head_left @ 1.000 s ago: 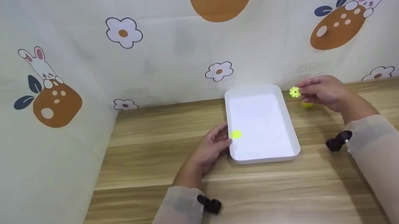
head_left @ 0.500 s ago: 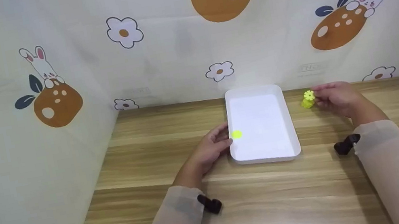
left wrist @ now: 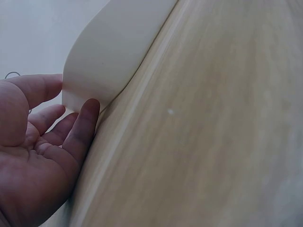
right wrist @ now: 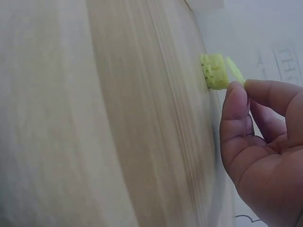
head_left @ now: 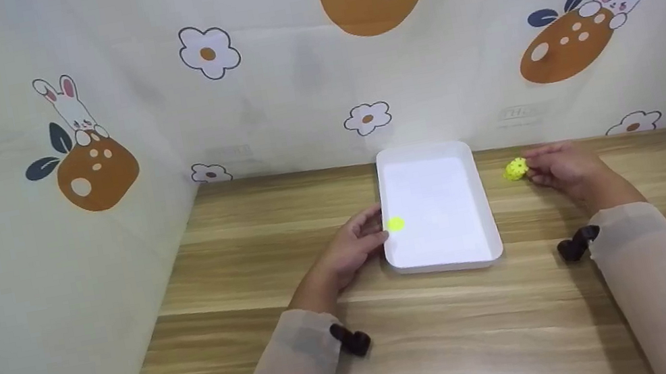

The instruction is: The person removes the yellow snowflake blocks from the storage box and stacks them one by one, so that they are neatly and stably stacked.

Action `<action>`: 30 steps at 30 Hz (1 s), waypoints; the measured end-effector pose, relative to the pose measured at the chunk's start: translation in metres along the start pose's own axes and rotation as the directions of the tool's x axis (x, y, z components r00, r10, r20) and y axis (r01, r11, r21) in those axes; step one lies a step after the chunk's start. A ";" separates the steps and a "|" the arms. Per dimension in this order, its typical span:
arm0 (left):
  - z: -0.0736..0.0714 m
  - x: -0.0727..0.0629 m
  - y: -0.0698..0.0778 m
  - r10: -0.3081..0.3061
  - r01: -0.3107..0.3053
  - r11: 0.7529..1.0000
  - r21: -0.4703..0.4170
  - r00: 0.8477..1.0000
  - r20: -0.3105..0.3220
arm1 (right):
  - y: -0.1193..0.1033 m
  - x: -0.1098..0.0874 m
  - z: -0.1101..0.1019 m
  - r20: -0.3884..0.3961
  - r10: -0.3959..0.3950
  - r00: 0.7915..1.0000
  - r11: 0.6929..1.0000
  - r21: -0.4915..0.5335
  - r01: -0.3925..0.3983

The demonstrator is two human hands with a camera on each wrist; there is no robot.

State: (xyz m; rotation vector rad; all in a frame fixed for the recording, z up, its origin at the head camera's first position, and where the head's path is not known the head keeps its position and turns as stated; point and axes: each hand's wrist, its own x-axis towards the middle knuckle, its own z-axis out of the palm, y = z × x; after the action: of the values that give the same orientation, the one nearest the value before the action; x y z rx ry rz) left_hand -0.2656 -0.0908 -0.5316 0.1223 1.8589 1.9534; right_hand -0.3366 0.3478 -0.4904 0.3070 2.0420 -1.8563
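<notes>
My right hand (head_left: 566, 168) pinches a thin yellow notched disc (right wrist: 235, 71) between thumb and index finger. Just below that disc, a small stack of yellow notched discs (right wrist: 214, 72) stands on the table; the right wrist view shows a narrow gap between the two. A white rectangular tray (head_left: 490, 214) lies left of the stack. Against the tray's left outer wall (left wrist: 106, 52) rest the fingertips of my left hand (head_left: 354, 248), with the fingers only slightly bent. Inside the tray, by its left wall, is a flat yellow round spot (head_left: 396, 224).
The wood-grain table (head_left: 442, 339) ends at a pale patterned fabric backdrop (head_left: 290, 98) behind the tray. Similar fabric side walls (head_left: 49, 285) enclose the table at left and right. A black wrist mount sits on each sleeve.
My right hand has moved right and down with the disc, from beside the tray to just over the yellow stack. My left hand and the tray have stayed in place.
</notes>
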 end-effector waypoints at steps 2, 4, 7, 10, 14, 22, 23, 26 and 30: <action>0.000 0.000 0.000 0.009 -0.009 1.000 0.004 1.000 0.002 | 0.004 0.003 0.000 -0.006 -0.002 1.000 1.000 0.022 0.002; 0.000 -0.001 0.000 0.013 -0.013 1.000 0.003 1.000 0.002 | 0.005 0.004 0.000 -0.012 0.003 1.000 0.999 0.035 -0.002; 0.000 -0.001 0.000 0.021 -0.021 1.000 -0.001 1.000 0.005 | 0.006 0.005 0.000 -0.027 0.009 1.000 0.999 0.038 -0.008; 0.000 0.000 0.000 0.013 -0.013 1.000 -0.004 1.000 0.002 | 0.005 0.005 0.001 -0.030 0.014 0.999 1.000 0.022 -0.013; 0.000 0.000 0.000 0.001 -0.001 1.000 0.000 1.000 -0.003 | 0.003 0.004 0.001 -0.030 0.022 0.999 0.999 0.027 -0.021; 0.000 0.000 0.000 0.003 -0.003 1.000 -0.007 1.000 -0.002 | -0.003 -0.003 0.003 -0.059 0.045 0.997 0.999 -0.002 -0.045; 0.000 0.000 0.000 0.003 -0.003 1.000 -0.008 1.000 -0.002 | -0.005 -0.004 0.004 -0.055 0.049 0.997 0.999 -0.010 -0.049; 0.000 0.000 0.000 -0.001 0.001 1.000 -0.008 1.000 -0.006 | -0.013 -0.008 0.006 -0.034 0.055 0.998 0.998 -0.026 -0.056; 0.000 0.000 0.000 -0.005 0.004 1.000 -0.008 1.000 -0.008 | -0.025 -0.011 0.014 -0.009 0.013 1.000 0.998 -0.059 -0.014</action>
State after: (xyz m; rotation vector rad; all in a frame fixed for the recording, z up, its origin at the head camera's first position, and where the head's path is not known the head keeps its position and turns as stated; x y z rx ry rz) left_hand -0.2655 -0.0909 -0.5320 0.1085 1.8548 1.9603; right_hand -0.3346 0.3321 -0.4639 0.3125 2.0906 -1.7861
